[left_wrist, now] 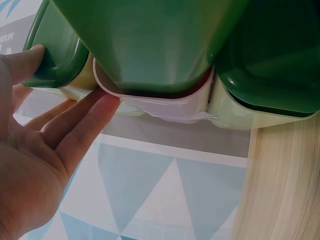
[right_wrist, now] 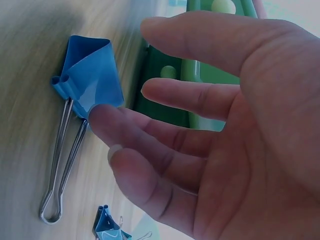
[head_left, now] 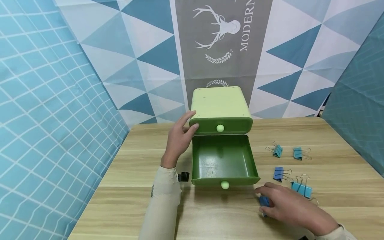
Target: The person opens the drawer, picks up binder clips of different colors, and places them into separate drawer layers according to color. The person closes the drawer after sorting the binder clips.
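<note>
A small drawer cabinet [head_left: 220, 101] with a pale green top and green drawers stands on the table. Its upper drawer [head_left: 207, 126] is closed, while an empty drawer [head_left: 223, 160] below is pulled out. My left hand [head_left: 179, 136] touches the cabinet's upper left corner, thumb on the upper drawer's front and fingers straight along the side. At the right, my right hand [head_left: 283, 203] is low over the table beside a blue binder clip [head_left: 264, 201]. In the right wrist view its fingers are loosely bent, with a fingertip overlapping a blue clip [right_wrist: 95, 75].
Several more binder clips lie right of the cabinet, among them a large light blue clip [head_left: 301, 190], a blue clip [head_left: 278, 173] and a teal clip [head_left: 298, 153]. Patterned cloth [head_left: 144, 60] hangs behind the table, and a blue checked cloth [head_left: 45, 116] lines the left side.
</note>
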Demonstrator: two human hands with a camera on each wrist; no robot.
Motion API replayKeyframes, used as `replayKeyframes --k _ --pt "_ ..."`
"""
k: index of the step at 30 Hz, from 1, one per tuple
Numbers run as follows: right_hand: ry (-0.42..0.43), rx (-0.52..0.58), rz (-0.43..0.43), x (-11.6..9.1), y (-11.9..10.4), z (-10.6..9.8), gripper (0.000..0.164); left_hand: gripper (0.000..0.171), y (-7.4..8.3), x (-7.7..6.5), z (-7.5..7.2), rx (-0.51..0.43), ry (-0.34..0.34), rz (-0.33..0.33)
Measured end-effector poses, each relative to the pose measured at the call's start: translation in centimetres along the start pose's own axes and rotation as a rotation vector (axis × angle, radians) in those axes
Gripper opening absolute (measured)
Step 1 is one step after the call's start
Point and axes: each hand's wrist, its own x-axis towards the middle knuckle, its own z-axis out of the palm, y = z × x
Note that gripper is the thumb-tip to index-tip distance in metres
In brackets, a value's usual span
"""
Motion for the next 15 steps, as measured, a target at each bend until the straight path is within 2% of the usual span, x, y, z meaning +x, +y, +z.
replayKeyframes --k 9,15 --pt "-0.013 -0.003 0.029 0.20 -0.07 0.08 0.046 0.047 0.07 0.12 -0.08 0.011 0.009 0.026" --pt "-0.047 0.016 0.097 0.33 0.04 0.29 0.041 0.047 -0.13 0.13 -0.03 0.009 0.012 0.022"
